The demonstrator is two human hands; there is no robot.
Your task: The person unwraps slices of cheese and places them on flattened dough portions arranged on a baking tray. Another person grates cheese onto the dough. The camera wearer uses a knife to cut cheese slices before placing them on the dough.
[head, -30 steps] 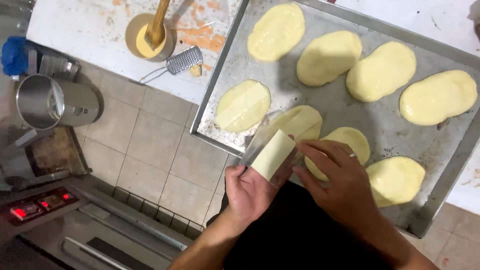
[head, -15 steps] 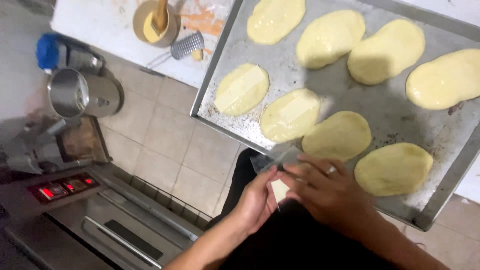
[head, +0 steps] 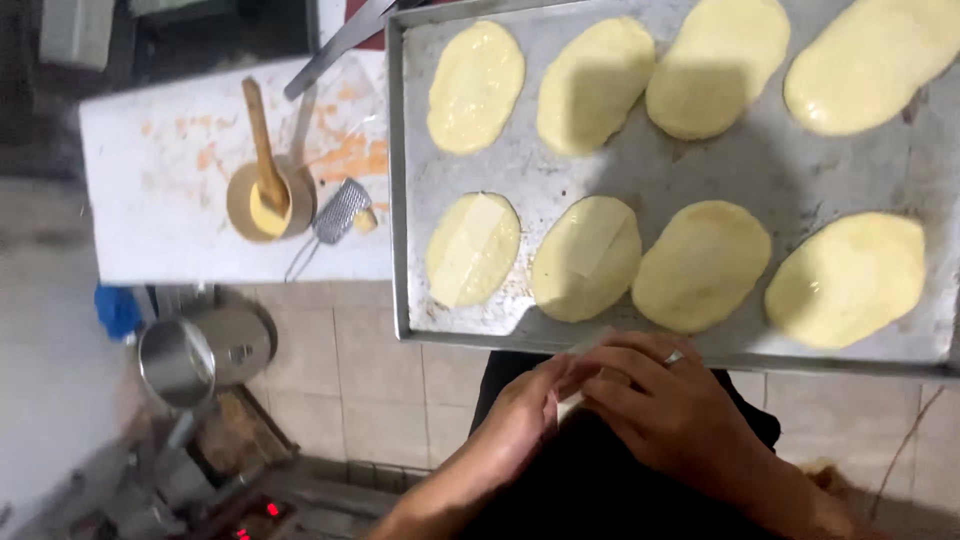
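Both hands, left hand [head: 520, 420] and right hand [head: 665, 410], have been drawn below the grey metal baking tray [head: 420, 330], pinching a pale thin slice [head: 590, 345].

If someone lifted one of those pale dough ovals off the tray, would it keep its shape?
Probably not. Each dough oval lies thin and flat on the metal tray, so it would likely droop. Its glossy surface suggests it may be slick or sticky, and easily torn.
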